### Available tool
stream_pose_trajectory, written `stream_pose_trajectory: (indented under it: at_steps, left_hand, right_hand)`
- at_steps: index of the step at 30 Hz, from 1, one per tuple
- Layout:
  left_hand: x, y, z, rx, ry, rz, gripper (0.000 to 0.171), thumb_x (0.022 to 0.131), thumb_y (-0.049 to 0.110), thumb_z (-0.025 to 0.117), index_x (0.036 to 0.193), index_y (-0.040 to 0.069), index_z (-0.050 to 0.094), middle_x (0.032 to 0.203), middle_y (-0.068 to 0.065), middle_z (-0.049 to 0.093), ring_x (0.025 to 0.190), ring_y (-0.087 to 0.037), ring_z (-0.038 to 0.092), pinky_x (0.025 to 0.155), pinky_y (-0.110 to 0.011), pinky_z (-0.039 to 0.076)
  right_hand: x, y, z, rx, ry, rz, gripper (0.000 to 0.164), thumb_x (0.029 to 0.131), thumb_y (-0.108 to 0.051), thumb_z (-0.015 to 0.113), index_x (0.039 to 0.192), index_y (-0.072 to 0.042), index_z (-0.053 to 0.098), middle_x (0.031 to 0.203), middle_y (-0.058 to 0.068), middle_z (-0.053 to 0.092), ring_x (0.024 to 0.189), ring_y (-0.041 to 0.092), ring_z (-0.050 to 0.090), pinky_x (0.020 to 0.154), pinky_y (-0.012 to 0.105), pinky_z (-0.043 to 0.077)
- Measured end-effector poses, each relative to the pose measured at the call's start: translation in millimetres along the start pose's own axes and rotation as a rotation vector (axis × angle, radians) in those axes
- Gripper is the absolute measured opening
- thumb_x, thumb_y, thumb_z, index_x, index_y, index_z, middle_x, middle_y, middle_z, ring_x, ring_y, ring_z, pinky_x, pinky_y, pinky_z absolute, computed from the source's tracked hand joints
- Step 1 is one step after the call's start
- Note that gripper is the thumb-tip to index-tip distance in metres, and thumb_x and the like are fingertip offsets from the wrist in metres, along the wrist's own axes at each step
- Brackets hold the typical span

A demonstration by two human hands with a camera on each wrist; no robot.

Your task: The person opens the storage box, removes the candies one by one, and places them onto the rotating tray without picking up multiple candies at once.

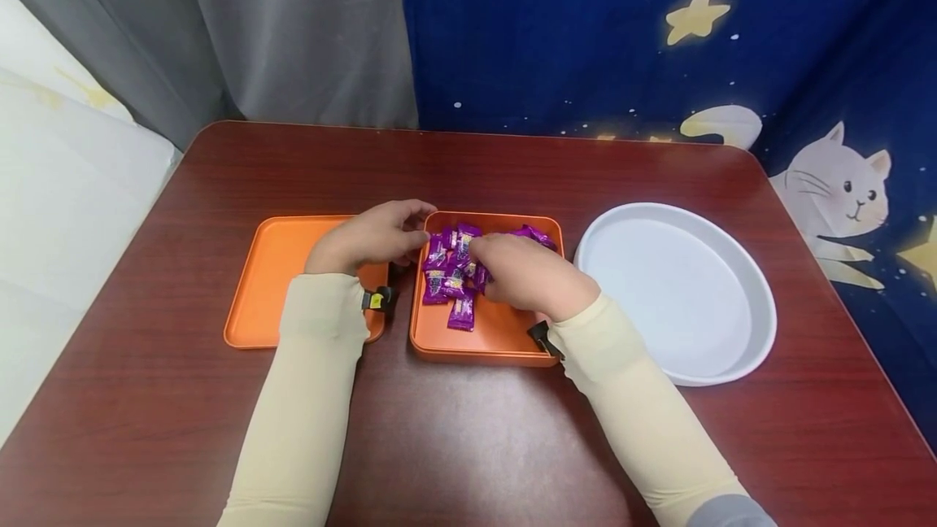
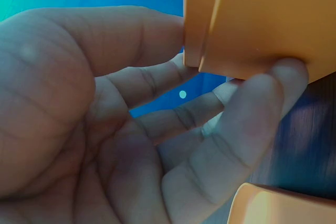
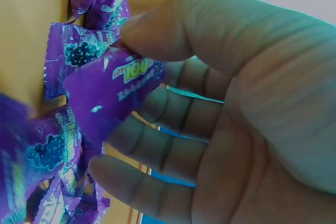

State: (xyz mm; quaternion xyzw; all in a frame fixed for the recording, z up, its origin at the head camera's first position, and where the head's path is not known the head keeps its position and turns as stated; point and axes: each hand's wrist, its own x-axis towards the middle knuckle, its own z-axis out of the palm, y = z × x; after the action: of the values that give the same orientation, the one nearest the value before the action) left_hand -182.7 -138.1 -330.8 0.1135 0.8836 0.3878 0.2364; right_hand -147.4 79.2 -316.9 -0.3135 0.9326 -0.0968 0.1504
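An orange rectangular box holds several purple-wrapped candies, grouped mostly in its left and back parts. My right hand reaches inside; in the right wrist view the thumb and fingers pinch one purple wrapped candy above the others. Berry pictures and "100" show on the wrappers. My left hand is at the box's back left corner. Seen from the left wrist, its loosely extended fingers touch the outer wall of the box. The right hand hides part of the box's contents in the head view.
A shallow orange tray or lid lies left of the box, partly under my left forearm. To the right stands a round white basin, its near left rim behind my right sleeve. Curtains hang behind the dark red table.
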Motion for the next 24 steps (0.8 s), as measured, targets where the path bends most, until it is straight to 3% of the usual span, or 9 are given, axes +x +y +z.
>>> stream_pose_trajectory:
  at_steps: [4,11,24]
  left_hand:
    - [0.1,0.1,-0.1,0.0,-0.001,0.003,0.044,0.095,0.018,0.051,0.137,0.012,0.042,0.113,-0.013,0.055,0.085,-0.025,0.058,0.074,-0.037,0.056]
    - [-0.6,-0.4,-0.4,0.001,-0.001,0.0,0.043,0.095,0.018,0.05,0.137,0.011,0.042,0.112,-0.014,0.055,0.085,-0.025,0.058,0.074,-0.037,0.056]
    - [-1.2,0.4,0.7,0.008,0.006,0.003,0.044,0.096,0.017,0.05,0.138,0.01,0.041,0.113,-0.013,0.055,0.087,-0.024,0.059,0.075,-0.039,0.056]
  right_hand:
    - [-0.7,0.6,-0.9,0.014,0.021,-0.017,0.04,0.079,-0.019,0.073,0.115,-0.012,0.057,0.094,0.002,0.055,0.079,0.014,0.052,0.072,0.028,0.052]
    - [-3.7,-0.9,-6.5,-0.005,0.09,-0.079,0.032,0.081,-0.02,0.071,0.109,-0.012,0.058,0.089,0.0,0.053,0.079,0.013,0.05,0.072,0.028,0.05]
    - [-26.9,4.0,-30.5,-0.001,0.178,-0.06,0.032,0.083,-0.017,0.068,0.113,-0.012,0.058,0.094,0.001,0.056,0.079,0.014,0.052,0.075,0.033,0.051]
